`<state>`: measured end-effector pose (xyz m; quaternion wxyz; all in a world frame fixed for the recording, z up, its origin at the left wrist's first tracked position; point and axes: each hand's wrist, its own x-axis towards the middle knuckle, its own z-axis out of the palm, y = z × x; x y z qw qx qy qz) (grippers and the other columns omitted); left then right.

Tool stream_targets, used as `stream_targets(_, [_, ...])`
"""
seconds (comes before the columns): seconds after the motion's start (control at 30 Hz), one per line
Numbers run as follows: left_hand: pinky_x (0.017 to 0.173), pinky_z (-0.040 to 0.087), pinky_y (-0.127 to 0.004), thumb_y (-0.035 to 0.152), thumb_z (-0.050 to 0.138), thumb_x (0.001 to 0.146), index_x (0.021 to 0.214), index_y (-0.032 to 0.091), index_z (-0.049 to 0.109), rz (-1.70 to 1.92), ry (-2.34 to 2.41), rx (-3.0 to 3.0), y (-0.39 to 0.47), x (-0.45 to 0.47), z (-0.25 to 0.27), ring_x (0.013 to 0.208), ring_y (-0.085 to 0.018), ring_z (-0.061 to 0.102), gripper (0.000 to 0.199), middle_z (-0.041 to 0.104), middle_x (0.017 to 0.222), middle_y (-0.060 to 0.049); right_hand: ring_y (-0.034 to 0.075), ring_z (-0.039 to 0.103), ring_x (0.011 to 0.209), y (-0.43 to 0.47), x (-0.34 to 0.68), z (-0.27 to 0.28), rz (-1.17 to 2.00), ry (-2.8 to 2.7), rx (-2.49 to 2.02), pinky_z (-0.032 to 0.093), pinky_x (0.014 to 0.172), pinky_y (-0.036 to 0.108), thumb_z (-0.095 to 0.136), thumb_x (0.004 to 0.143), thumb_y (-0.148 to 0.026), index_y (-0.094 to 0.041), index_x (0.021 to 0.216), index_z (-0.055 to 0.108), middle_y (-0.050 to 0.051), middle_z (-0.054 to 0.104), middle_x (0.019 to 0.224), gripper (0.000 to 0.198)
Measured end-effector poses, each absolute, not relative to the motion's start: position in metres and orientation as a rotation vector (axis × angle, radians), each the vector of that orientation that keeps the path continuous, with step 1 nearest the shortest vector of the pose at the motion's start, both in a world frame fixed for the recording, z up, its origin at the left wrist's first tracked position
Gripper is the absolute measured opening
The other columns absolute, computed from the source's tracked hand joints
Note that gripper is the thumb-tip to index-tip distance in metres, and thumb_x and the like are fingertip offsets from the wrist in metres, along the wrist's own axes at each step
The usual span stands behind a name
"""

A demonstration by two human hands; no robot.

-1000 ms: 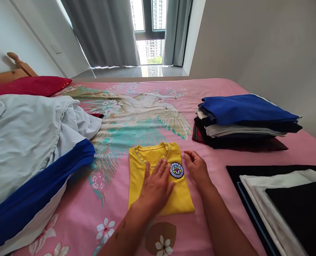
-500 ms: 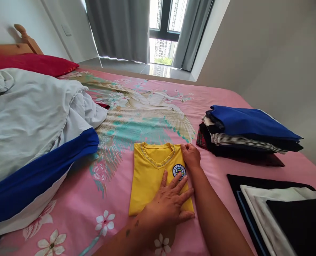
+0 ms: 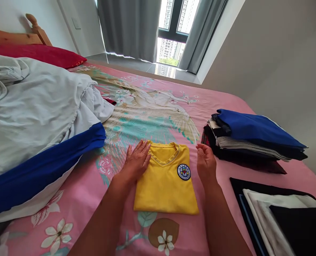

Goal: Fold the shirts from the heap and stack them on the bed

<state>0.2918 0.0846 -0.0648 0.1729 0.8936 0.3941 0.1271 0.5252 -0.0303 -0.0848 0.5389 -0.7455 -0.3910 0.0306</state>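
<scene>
A yellow V-neck T-shirt (image 3: pixel 165 188), folded into a neat rectangle, lies flat in front of me with its collar pointing away. A round blue-and-white badge (image 3: pixel 184 172) shows on its right chest. My left hand (image 3: pixel 136 160) rests flat on the shirt's upper left corner beside the collar, fingers stretched out. Just off the shirt's right edge, my right hand (image 3: pixel 206 161) is held with fingers curled in and thumb against them; nothing shows in it.
A pink floral bedsheet (image 3: pixel 152 81) covers the bed. At the left lies a loose heap of white clothing (image 3: pixel 46 96) with a blue garment (image 3: pixel 54 156). On the right are a folded stack topped by a blue garment (image 3: pixel 259 128) and another pile with black cloth (image 3: pixel 301 224).
My left hand has moved from the shirt's middle to its upper left corner. My right hand has let go of the upper right corner and shifted slightly right. The view has tilted a little.
</scene>
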Motion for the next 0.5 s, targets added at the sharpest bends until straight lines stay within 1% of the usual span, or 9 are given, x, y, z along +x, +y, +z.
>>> stream_targets(0.03, [0.112,0.002,-0.059,0.034,0.031,0.094,0.143,0.025,0.033,0.312,1.137,2.528,0.092,0.289,-0.075,0.142,-0.023,0.018,0.050,0.028,0.152,-0.005,0.023,0.050,0.116,-0.029,0.518,-0.084,0.047,-1.086,-1.866,0.034,0.102,0.047,0.038,0.090,-0.048,-0.018,0.123,0.051,0.012,0.057,0.123,0.047])
stream_targets(0.07, [0.111,-0.001,-0.060,0.036,0.031,0.094,0.144,0.026,0.030,0.270,1.143,2.525,0.097,0.288,-0.085,0.143,-0.024,0.016,0.052,0.025,0.153,-0.004,0.025,0.041,0.127,-0.027,0.513,-0.087,0.055,-1.224,-1.986,0.024,0.108,0.052,0.035,0.091,-0.047,-0.019,0.131,0.046,0.012,0.050,0.133,0.050])
stream_targets(0.13, [0.110,-0.005,-0.061,0.043,0.032,0.093,0.146,0.028,0.026,0.221,1.157,2.528,0.100,0.290,-0.101,0.143,-0.025,0.012,0.056,0.020,0.155,-0.002,0.026,0.026,0.137,-0.020,0.505,-0.097,0.148,-1.397,-2.243,0.009,0.111,0.058,0.032,0.092,-0.046,-0.019,0.141,0.035,0.012,0.036,0.146,0.056])
stream_targets(0.17, [0.110,-0.007,-0.061,0.045,0.032,0.092,0.146,0.028,0.024,0.211,1.171,2.530,0.100,0.291,-0.106,0.144,-0.025,0.010,0.057,0.018,0.155,-0.002,0.026,0.022,0.139,-0.017,0.504,-0.104,0.205,-1.428,-2.345,0.006,0.111,0.059,0.030,0.092,-0.047,-0.019,0.143,0.032,0.011,0.031,0.148,0.058])
stream_targets(0.2, [0.110,-0.007,-0.061,0.046,0.032,0.092,0.147,0.028,0.023,0.206,1.182,2.531,0.099,0.292,-0.109,0.144,-0.025,0.009,0.058,0.016,0.155,-0.002,0.026,0.019,0.140,-0.015,0.504,-0.110,0.254,-1.440,-2.407,0.004,0.111,0.060,0.028,0.093,-0.048,-0.019,0.145,0.029,0.010,0.028,0.150,0.059])
stream_targets(0.27, [0.109,-0.008,-0.061,0.046,0.032,0.092,0.147,0.028,0.021,0.202,1.187,2.533,0.098,0.294,-0.110,0.144,-0.024,0.008,0.059,0.014,0.156,-0.002,0.025,0.017,0.141,-0.016,0.506,-0.115,0.273,-1.432,-2.417,0.006,0.111,0.058,0.024,0.093,-0.049,-0.019,0.147,0.024,0.009,0.023,0.152,0.061])
stream_targets(0.37, [0.109,-0.008,-0.062,0.045,0.032,0.092,0.147,0.028,0.021,0.211,1.174,2.531,0.098,0.294,-0.107,0.144,-0.025,0.008,0.059,0.013,0.156,-0.002,0.025,0.012,0.142,-0.033,0.502,-0.108,0.130,-1.341,-2.345,0.014,0.110,0.059,0.022,0.093,-0.051,-0.020,0.148,0.018,0.008,0.017,0.154,0.063])
stream_targets(0.4, [0.109,-0.008,-0.063,0.045,0.032,0.092,0.147,0.027,0.021,0.216,1.169,2.528,0.098,0.294,-0.107,0.144,-0.025,0.008,0.059,0.014,0.156,-0.002,0.025,0.010,0.142,-0.043,0.496,-0.105,0.066,-1.347,-2.327,0.015,0.109,0.060,0.022,0.093,-0.051,-0.022,0.148,0.018,0.008,0.017,0.154,0.063])
stream_targets(0.5, [0.109,-0.007,-0.063,0.045,0.033,0.092,0.147,0.027,0.022,0.239,1.153,2.520,0.099,0.293,-0.107,0.144,-0.026,0.009,0.059,0.016,0.155,-0.003,0.026,0.013,0.142,-0.078,0.473,-0.098,-0.018,-1.530,-2.331,0.008,0.109,0.063,0.026,0.094,-0.049,-0.026,0.147,0.024,0.006,0.023,0.153,0.058])
